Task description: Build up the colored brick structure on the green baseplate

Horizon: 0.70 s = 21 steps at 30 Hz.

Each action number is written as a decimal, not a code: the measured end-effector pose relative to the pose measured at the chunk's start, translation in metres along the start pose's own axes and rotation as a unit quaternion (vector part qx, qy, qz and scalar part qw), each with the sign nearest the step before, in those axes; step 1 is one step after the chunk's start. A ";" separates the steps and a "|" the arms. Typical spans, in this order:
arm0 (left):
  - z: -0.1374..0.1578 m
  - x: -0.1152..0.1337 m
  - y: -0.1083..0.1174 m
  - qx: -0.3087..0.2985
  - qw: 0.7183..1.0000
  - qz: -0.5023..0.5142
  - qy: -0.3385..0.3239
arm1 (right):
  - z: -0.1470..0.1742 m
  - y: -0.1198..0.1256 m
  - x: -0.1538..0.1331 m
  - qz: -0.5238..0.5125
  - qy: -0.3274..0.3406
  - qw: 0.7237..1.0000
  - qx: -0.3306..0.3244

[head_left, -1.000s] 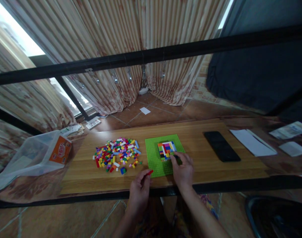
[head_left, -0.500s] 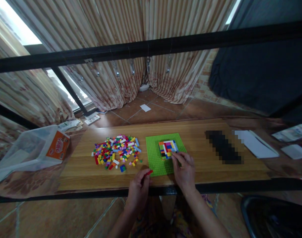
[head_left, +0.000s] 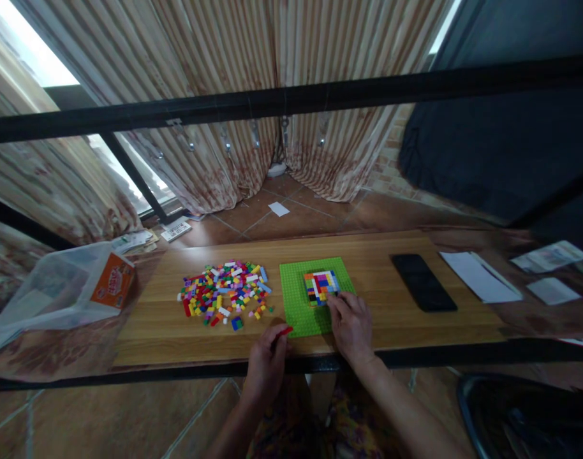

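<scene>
Right fingers (head_left: 345,301) have curled inward at the brick mosaic (head_left: 320,287)

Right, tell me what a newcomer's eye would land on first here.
Probably the pile of bright bricks on the left of the table, then the green plate to the pile's right, with a small multicoloured build on it. The right hand is at the build's near right corner; the left hand pinches a red piece by the plate's near left corner.
</scene>
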<state>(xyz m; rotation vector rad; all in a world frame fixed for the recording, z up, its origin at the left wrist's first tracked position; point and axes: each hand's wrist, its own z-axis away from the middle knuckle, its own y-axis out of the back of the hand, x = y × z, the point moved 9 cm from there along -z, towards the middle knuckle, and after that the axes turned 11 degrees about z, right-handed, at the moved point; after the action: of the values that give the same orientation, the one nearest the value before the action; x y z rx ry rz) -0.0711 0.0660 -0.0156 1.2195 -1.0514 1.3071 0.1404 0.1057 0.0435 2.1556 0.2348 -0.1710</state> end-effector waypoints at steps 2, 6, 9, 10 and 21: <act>-0.001 0.000 0.000 0.001 1.000 0.013 0.011 | -0.002 0.001 0.001 -0.004 0.000 1.000 -0.008; -0.001 0.004 0.000 0.020 0.997 0.066 0.039 | -0.003 0.002 0.005 -0.047 -0.007 0.999 -0.021; 0.001 0.008 0.000 0.032 0.994 0.099 0.045 | 0.002 0.009 0.016 -0.118 -0.050 0.992 -0.008; 0.002 0.010 0.000 0.032 0.993 0.103 0.044 | 0.006 0.011 0.020 -0.142 -0.071 0.987 -0.004; 0.014 0.021 -0.023 -0.025 0.992 0.116 0.050 | 0.058 0.030 -0.003 -0.291 -0.123 0.945 -0.086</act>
<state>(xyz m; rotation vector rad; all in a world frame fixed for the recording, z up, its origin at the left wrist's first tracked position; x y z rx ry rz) -0.0463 0.0566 0.0060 1.0065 -1.1717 1.4942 0.1423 0.0410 0.0353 1.8161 0.7108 -0.7245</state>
